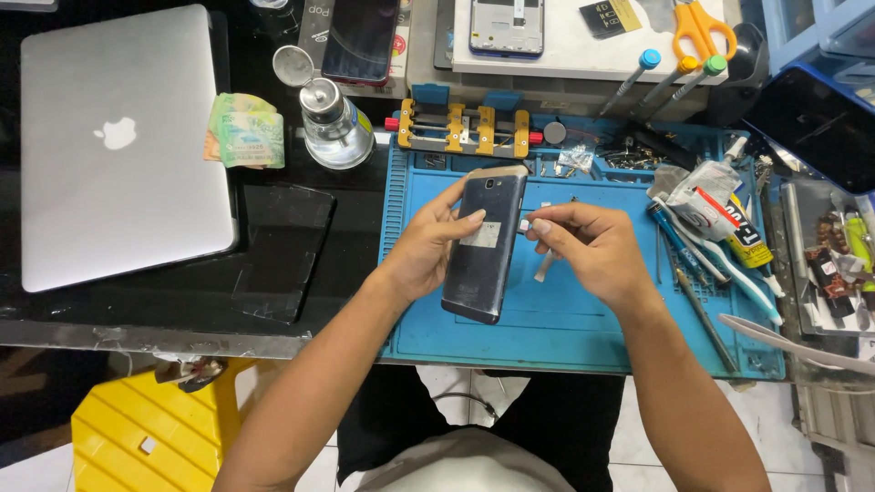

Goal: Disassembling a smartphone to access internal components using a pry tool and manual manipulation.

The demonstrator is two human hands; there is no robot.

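My left hand (pixel 428 246) holds a dark blue smartphone (pixel 485 244) back side up, tilted above the blue work mat (pixel 556 328). A pale sticker patch sits on the phone's back. My right hand (pixel 588 248) is at the phone's right edge, fingers pinched on a small white tray-like piece (pixel 527 224) at the phone's side. A thin metal tool (pixel 545 266) hangs below the right hand's fingers.
A closed silver laptop (pixel 118 146) lies at the left, a dark glass panel (pixel 278 251) beside it. A glass liquid dispenser (pixel 335 123), folded banknotes (pixel 244 130), a yellow-and-blue clamp jig (pixel 465 128), glue tubes (pixel 729 219), screwdrivers (pixel 679 82), scissors (pixel 702 27) and a yellow stool (pixel 155 428) surround the mat.
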